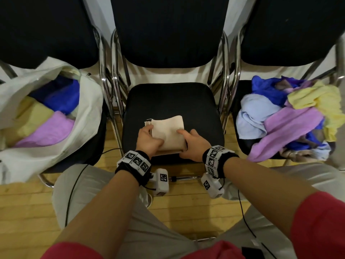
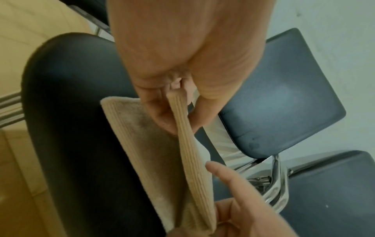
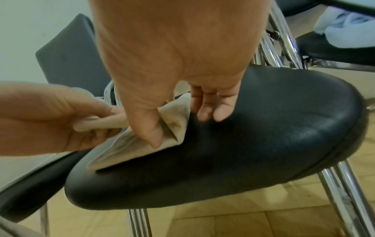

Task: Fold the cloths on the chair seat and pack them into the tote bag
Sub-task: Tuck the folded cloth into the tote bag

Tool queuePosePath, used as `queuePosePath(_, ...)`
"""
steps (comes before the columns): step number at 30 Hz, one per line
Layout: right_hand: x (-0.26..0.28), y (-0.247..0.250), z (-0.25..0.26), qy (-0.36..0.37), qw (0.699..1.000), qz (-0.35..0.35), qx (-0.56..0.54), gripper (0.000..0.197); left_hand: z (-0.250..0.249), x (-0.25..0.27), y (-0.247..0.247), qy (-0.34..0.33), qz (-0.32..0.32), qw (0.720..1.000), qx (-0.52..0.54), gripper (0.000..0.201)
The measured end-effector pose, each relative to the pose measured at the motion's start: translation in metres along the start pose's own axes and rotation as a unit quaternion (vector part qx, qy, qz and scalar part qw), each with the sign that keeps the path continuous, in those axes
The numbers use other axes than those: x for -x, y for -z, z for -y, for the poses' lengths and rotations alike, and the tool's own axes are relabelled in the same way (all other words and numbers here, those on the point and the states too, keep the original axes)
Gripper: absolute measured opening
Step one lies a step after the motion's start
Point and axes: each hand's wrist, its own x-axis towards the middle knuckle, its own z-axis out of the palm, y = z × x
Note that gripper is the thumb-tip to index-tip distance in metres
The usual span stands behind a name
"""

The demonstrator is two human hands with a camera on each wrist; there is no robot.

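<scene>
A beige ribbed cloth [image 1: 168, 128], folded into a small rectangle, lies near the front of the middle chair's black seat [image 1: 173, 101]. My left hand [image 1: 155, 137] pinches the raised top layer of the cloth [image 2: 154, 152] at its left side, thumb and fingers [image 2: 162, 115] closed on the fold. My right hand [image 1: 183, 139] holds the right side: its thumb [image 3: 152, 136] presses the cloth [image 3: 125, 149] into a fold while three fingers [image 3: 211, 110] hang straight above the seat [image 3: 263, 136]. The white tote bag [image 1: 89, 109] stands open on the left chair.
Inside the tote are blue, yellow and purple cloths [image 1: 48, 128]. A loose pile of purple, yellow, light blue and dark blue cloths [image 1: 291, 120] covers the right chair's seat. Chrome chair legs [image 1: 112, 90] separate the seats. Cables run across the wooden floor [image 1: 186, 212].
</scene>
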Motion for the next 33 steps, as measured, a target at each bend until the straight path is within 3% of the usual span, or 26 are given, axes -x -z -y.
queuePosePath(7, 0.001, -0.010, 0.007, -0.019, 0.997, -0.059, 0.046, 0.085, 0.000, 0.005, 0.006, -0.020, -0.014, 0.999, 0.040, 0.076)
queuePosePath(10, 0.000, -0.014, 0.012, -0.009, 0.993, -0.074, 0.095, 0.090, 0.005, 0.008, 0.005, -0.021, -0.021, 0.999, 0.040, 0.075)
queuePosePath(16, -0.004, -0.023, 0.016, 0.002, 0.980, -0.097, 0.173, 0.091, 0.014, 0.011, 0.002, -0.037, -0.024, 0.999, -0.014, 0.073)
queuePosePath(22, -0.008, -0.024, 0.016, -0.007, 0.977, -0.100, 0.186, 0.073, 0.019, 0.011, 0.001, -0.018, -0.030, 0.998, -0.045, 0.069)
queuePosePath(33, -0.007, -0.022, 0.009, 0.023, 0.987, -0.091, 0.130, 0.066, 0.021, 0.011, 0.000, -0.014, -0.031, 0.998, -0.055, 0.071)
